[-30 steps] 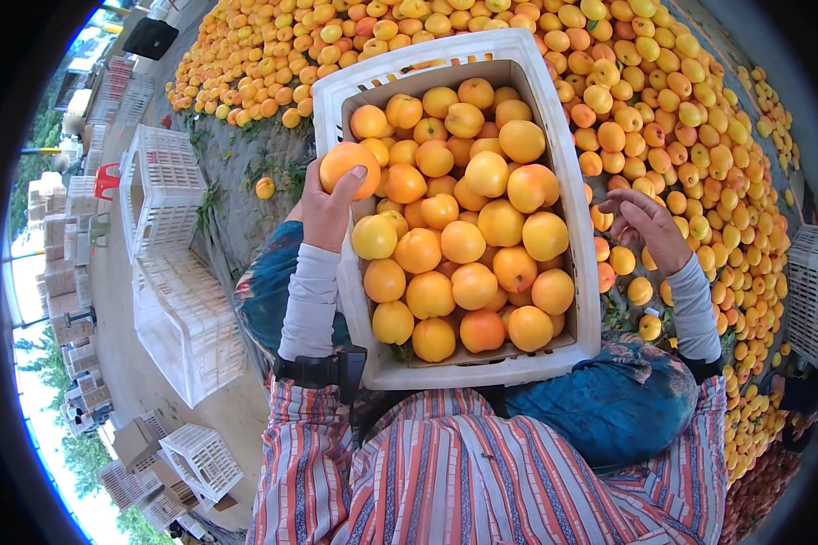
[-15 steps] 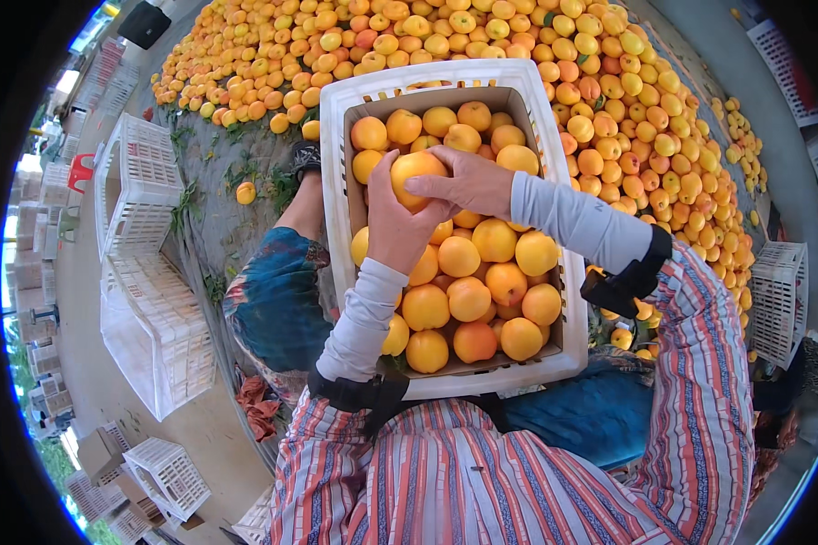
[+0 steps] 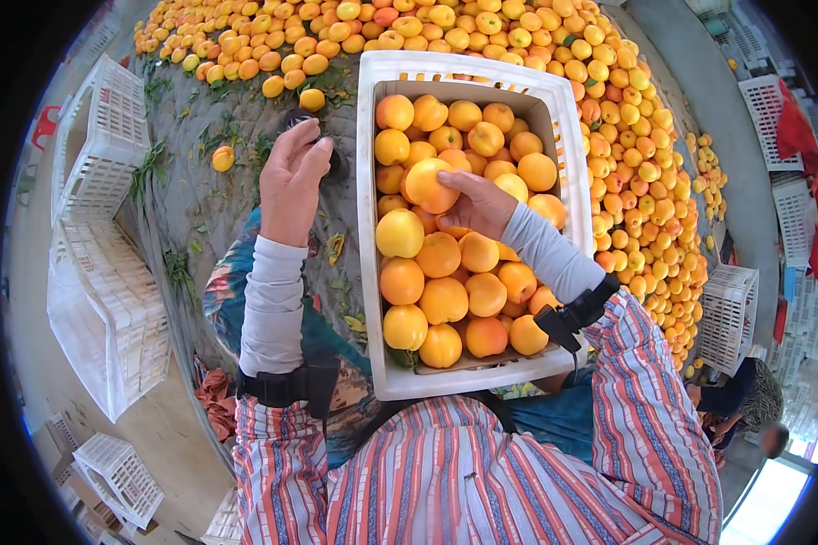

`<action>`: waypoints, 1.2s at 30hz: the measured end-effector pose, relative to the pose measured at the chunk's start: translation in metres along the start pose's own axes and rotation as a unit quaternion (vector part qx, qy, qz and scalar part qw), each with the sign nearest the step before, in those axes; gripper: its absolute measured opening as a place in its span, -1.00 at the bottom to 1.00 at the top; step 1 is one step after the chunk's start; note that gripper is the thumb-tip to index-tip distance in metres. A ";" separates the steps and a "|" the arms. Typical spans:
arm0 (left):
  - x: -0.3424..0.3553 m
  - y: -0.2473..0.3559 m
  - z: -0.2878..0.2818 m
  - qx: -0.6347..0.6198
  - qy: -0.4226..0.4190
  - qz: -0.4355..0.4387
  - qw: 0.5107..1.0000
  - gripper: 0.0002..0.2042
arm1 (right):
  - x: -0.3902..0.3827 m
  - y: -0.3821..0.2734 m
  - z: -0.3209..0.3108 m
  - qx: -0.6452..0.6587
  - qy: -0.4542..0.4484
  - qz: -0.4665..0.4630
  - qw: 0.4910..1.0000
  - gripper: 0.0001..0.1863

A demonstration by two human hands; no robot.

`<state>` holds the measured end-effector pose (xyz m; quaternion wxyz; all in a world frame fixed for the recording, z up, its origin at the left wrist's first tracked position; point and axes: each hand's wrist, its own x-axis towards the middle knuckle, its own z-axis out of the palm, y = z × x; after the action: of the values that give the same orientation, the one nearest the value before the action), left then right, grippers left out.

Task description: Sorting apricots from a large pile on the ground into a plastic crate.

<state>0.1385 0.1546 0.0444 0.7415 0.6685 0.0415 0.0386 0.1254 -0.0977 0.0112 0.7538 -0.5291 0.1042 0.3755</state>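
A white plastic crate point(image 3: 574, 136), lined with cardboard, sits in front of me full of orange-yellow fruit. Inside it my right hand point(image 3: 477, 202) grips one fruit point(image 3: 430, 184), thumb over its front. My left hand point(image 3: 291, 177) is raised beside the crate's left side, over the grey ground sheet, its fingers loosely bent and apart with nothing visible in them. My legs in blue patterned trousers are partly hidden under the crate and arms.
A large pile of similar fruit point(image 3: 632, 182) curves along the back and right. White crates point(image 3: 95, 136) line the left; others point(image 3: 727, 318) stand at the right near a red cloth point(image 3: 795, 136). Another person point(image 3: 741, 404) is at the lower right. Leaves litter the ground sheet point(image 3: 182, 227).
My left hand first brought a fruit inward to meet my right hand, then left it and moved out leftward. My right hand came into the crate and now holds the fruit.
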 end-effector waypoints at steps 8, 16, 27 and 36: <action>-0.005 0.000 -0.013 -0.014 -0.022 -0.003 1.000 -0.68 | 0.027 0.016 0.000 -0.119 0.090 -0.034 0.988 -0.42; -0.006 -0.003 -0.006 0.057 -0.046 0.009 0.997 -0.69 | 0.050 0.040 -0.007 -0.458 0.186 -0.074 0.866 -0.29; -0.007 -0.007 0.005 0.062 -0.077 -0.020 0.995 -0.71 | 0.034 0.015 0.002 -0.279 0.135 -0.008 0.951 -0.31; -0.007 -0.009 0.006 0.070 -0.091 -0.015 0.993 -0.72 | 0.050 0.026 0.012 -0.533 0.171 -0.111 0.821 -0.14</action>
<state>0.1321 0.1467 0.0365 0.6940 0.7189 -0.0139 -0.0364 0.1395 -0.0600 -0.0300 0.3614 -0.9118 -0.0449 0.1897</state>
